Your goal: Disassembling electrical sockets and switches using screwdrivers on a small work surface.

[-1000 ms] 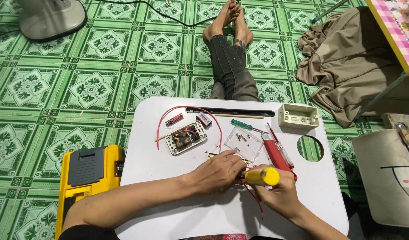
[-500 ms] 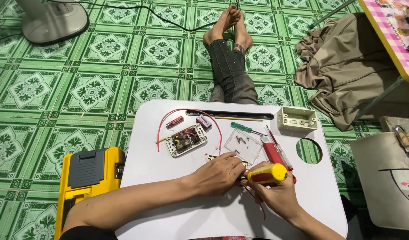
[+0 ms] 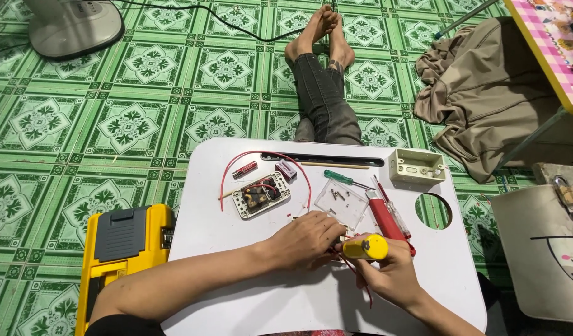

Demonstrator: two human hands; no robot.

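Little has shifted: right hand (image 3: 392, 277) keeps its grip closed around the yellow-handled screwdriver (image 3: 365, 247); left hand (image 3: 308, 236), just beside, pinches something hidden on the tabletop (image 3: 261, 298).

Left hand (image 3: 308, 239) pinches a small part on the white lap table (image 3: 286, 305), touching red wire (image 3: 352, 274). Right hand (image 3: 392, 277) grips yellow-handled screwdriver (image 3: 366, 247). Open switch module (image 3: 261, 195) and clear tray (image 3: 341, 202) nearby.

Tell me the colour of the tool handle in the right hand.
Yellow handle, gripped by the right hand; head view.
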